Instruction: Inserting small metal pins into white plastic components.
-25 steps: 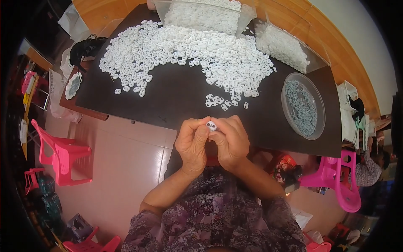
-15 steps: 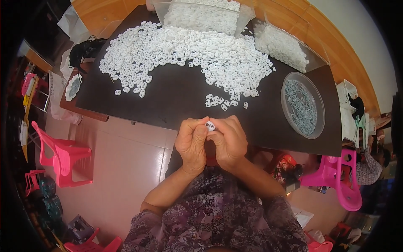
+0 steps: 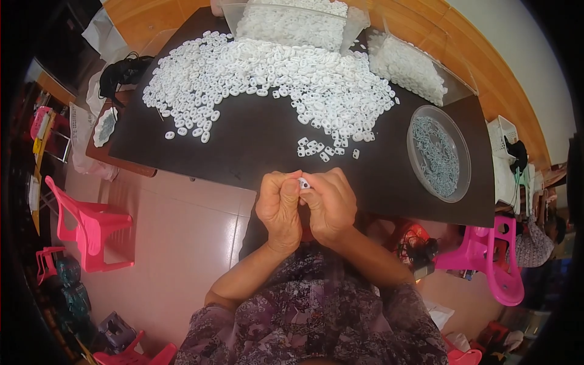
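Between the thumbs and forefingers of both hands I hold a small white oval plastic piece [image 3: 304, 183] with dark holes, just off the table's near edge. My left hand [image 3: 281, 207] is closed on its left side, my right hand [image 3: 330, 204] on its right. The fingers cover part of the piece. Beyond them lies a small group of white two-holed pieces [image 3: 311, 146]. Farther back spreads a large heap of similar white pieces [image 3: 255, 67], the ones on the left rounded. To the right stands a round clear tub [image 3: 464, 161] of small grey-blue screws [image 3: 435, 155].
Two clear bins full of white pieces, one at the back [image 3: 292, 27] and one at the back right [image 3: 406, 67], stand on the dark table [image 3: 243, 140]. Pink plastic chairs [image 3: 97, 228] are at the left and a pink stool [image 3: 486, 258] at the right. Another person's patterned sleeve [image 3: 535, 244] shows far right.
The white piece is more covered by my fingers, with less of its face showing. Both hands stay in nearly the same place.
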Tool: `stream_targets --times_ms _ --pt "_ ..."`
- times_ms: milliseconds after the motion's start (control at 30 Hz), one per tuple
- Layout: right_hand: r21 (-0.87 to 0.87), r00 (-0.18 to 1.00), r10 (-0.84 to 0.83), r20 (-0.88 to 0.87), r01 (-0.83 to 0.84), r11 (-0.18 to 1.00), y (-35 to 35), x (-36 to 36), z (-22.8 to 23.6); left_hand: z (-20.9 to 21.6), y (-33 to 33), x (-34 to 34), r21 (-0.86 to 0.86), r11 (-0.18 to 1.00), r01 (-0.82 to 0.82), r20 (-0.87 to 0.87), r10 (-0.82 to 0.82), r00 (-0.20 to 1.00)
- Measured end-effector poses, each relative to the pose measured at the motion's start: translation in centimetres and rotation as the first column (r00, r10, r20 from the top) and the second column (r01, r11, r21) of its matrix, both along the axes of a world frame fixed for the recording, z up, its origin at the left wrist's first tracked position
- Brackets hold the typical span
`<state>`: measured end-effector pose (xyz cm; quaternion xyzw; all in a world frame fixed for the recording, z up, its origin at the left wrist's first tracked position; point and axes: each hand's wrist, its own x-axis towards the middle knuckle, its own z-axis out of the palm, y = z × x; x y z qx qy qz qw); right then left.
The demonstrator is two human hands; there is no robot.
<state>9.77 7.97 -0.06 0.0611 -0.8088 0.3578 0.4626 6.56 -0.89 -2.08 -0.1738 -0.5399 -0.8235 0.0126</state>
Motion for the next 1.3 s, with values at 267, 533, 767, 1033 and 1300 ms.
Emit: stream_targets --times_ms 267,533,767,1033,1300 --pt "-0.423 0.961 -0.049 0.271 0.164 0.891 5.1 1.3 3.5 5.2 -2.8 0.7 -0.416 0.847 0.331 -0.231 -0.451 0.862" --pt "-0.015 0.895 -0.429 0.124 0.434 0.901 20.5 -2.4 12.5 9.5 -1.2 7.4 -0.019 -0.121 0.992 -0.383 -0.916 -0.119" --pt "0.135 0.714 -0.679 0.174 0.665 0.734 34.0 -6.6 14.9 9.6 -3.4 3.4 -0.197 -0.081 0.977 -0.457 -0.874 -0.165" --pt "0.724 0.493 -0.869 0.038 0.586 0.364 35.9 -7.7 12.9 8.5 -5.9 -1.9 -0.447 0.623 0.642 -0.225 -0.773 0.593" --pt "-0.082 0.959 -0.237 0.156 0.252 0.964 16.7 -3.6 11.9 2.4 -1.4 -7.4 -0.679 0.638 -0.363 -0.628 -0.249 0.737"
